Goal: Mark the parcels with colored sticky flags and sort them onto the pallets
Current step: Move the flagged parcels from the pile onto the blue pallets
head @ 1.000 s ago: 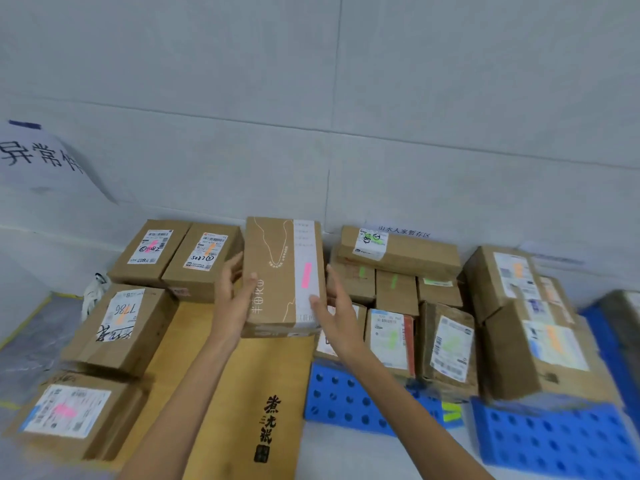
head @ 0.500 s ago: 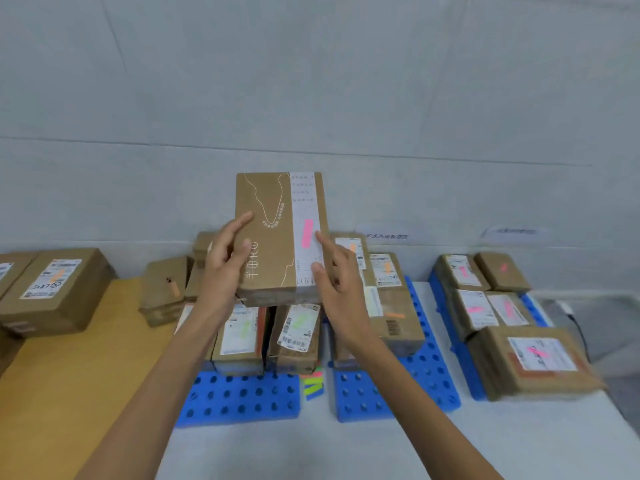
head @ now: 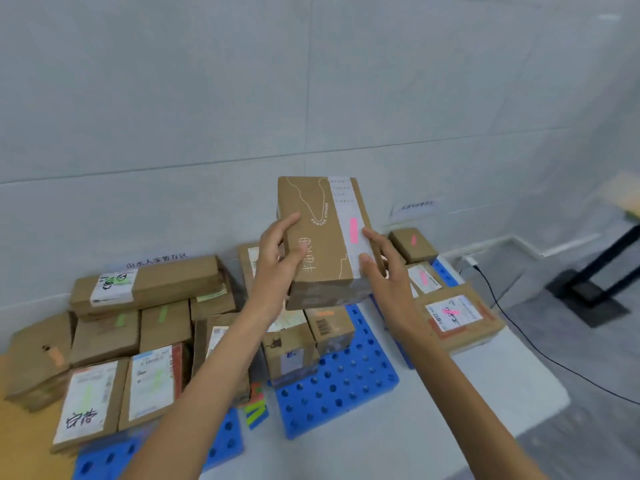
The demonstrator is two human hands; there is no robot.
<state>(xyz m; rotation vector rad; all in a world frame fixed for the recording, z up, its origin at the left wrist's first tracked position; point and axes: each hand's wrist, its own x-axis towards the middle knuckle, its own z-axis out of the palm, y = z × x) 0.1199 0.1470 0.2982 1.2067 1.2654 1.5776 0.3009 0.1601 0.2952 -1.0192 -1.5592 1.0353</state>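
Compared with half a second ago, the view has swung right: the green-flagged stack (head: 152,282) now sits at the left, the middle blue pallet (head: 346,386) lies below centre, and a black cable (head: 519,334) on the floor has come into view at the right. The pink-flagged pile (head: 457,317), earlier well to the right, now lies just behind the right wrist. The brown parcel (head: 318,237) is still held in the air in front of the wall, above the far end of the middle pallet, its printed face toward the camera and its top leaning slightly left. The left hand (head: 278,258) grips its left edge, fingers curled round the side and thumb on the face. The right hand (head: 384,271) clasps the right edge, thumb pressed on the white label strip. A pink flag (head: 353,230) sits on that strip, just left of the right forefinger.
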